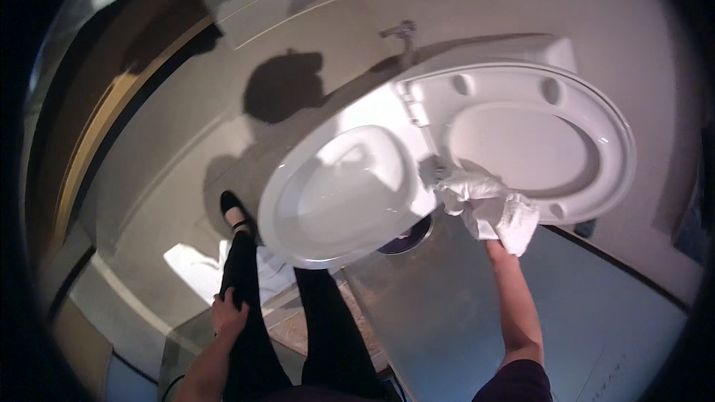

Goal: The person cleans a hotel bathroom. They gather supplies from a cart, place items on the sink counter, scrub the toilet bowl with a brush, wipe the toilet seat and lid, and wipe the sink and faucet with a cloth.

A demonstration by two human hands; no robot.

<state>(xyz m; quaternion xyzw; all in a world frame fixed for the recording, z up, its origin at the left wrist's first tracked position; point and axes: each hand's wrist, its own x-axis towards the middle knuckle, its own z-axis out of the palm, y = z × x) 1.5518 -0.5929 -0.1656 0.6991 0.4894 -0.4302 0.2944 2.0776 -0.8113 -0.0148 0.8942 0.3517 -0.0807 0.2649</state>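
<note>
A white ceramic toilet bowl (273,223) stands before me, with its raised seat and lid (611,123) tilted back on the hinges (413,103). My right hand (496,247) is mostly hidden by a crumpled white cloth or paper (475,195) that it holds against the hinge-side corner of the seat. Down at the left, my left hand (228,315) rests on my black-trousered leg (246,273), thumb and fingers apart, holding nothing.
On the wall behind the toilet is a metal valve (403,30). A dark round bin (408,240) shows beside the bowl. White sheets (192,271) lie on the floor near my black shoe (232,206). A grey-blue panel (475,312) borders the right, a wooden edge (106,100) the left.
</note>
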